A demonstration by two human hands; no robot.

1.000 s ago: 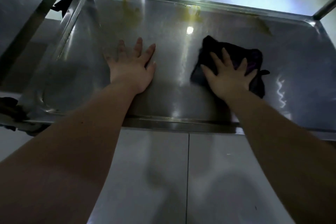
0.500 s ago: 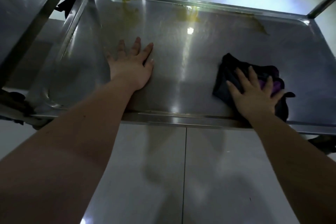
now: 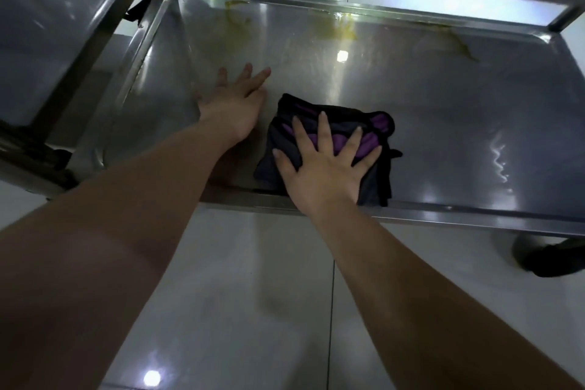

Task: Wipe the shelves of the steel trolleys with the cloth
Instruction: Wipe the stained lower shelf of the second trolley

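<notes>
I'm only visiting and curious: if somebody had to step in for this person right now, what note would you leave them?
Left hand: open, flat on the bare steel shelf, beside the cloth.
Right hand: open, fingers spread, pressing the dark cloth onto the shelf near its front edge.
Done: the near part of this shelf shows no marks.
Left: the yellowish stains along the far rim. Whether the neighbouring trolley's shelf on the left needs wiping cannot be told.
</notes>
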